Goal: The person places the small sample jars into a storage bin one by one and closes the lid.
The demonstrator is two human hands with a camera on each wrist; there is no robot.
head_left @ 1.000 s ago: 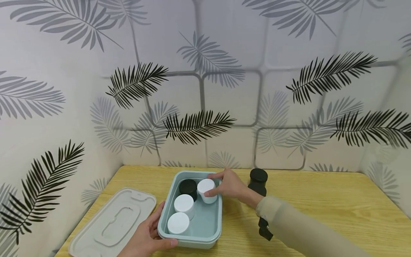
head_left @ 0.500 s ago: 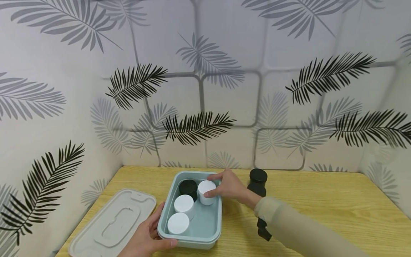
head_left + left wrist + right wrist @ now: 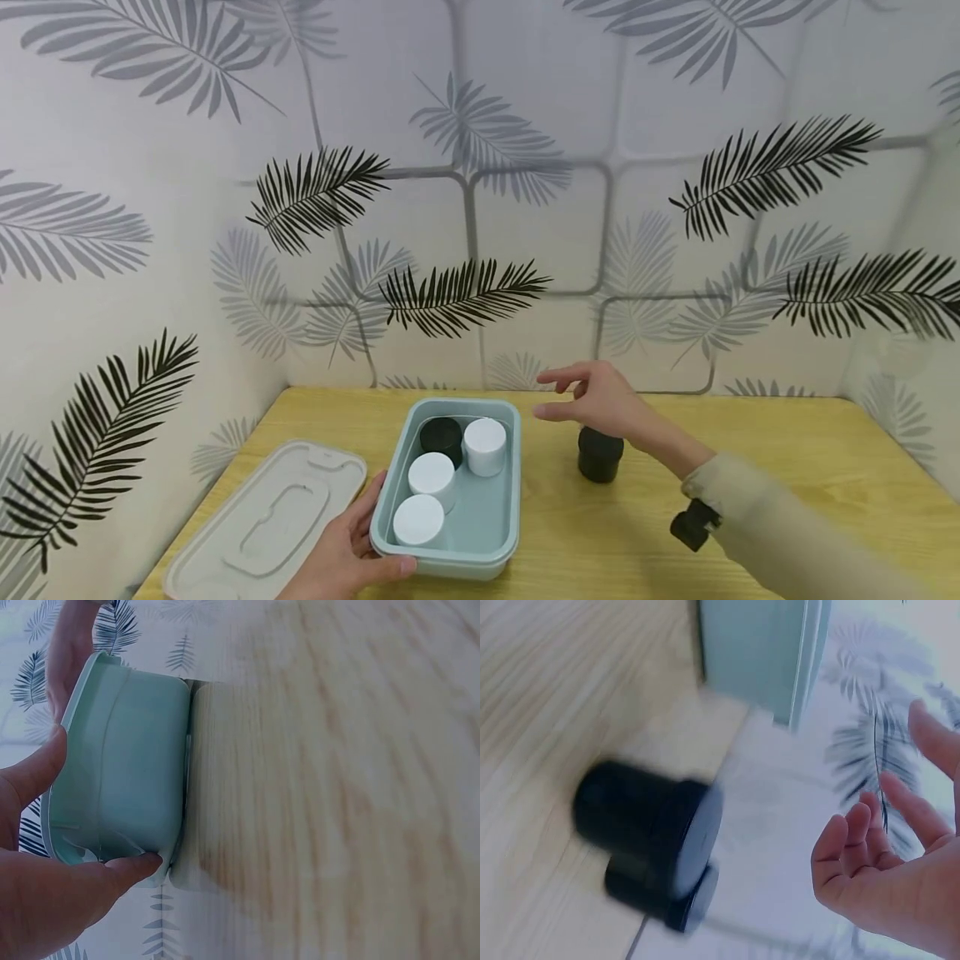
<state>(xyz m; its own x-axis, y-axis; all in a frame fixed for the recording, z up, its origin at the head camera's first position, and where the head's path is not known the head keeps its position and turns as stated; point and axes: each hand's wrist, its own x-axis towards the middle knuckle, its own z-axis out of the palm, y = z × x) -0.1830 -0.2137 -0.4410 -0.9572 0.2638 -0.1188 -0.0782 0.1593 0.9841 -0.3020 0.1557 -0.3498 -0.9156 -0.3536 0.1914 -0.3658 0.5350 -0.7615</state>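
1. Grip of the right hand [image 3: 600,402] is loose: the fingers are spread and half extended, nothing is held, and the hand hovers above the black jars [image 3: 600,454] on the tabletop [image 3: 787,483].
2. Grip of the left hand [image 3: 352,557] is closed on the near left corner of the teal box [image 3: 480,546], thumb on the front wall, so the box is steadied.
3. Inside the box, three white-lidded jars [image 3: 431,477] and one black-lidded jar [image 3: 441,435] are seen; the grey lid [image 3: 262,521] lies just left of the box.
4. The step in hand is judged to be a reach for the next jar.
5. A descent onto the top black jar and a firm pinch round its cap would be called for.
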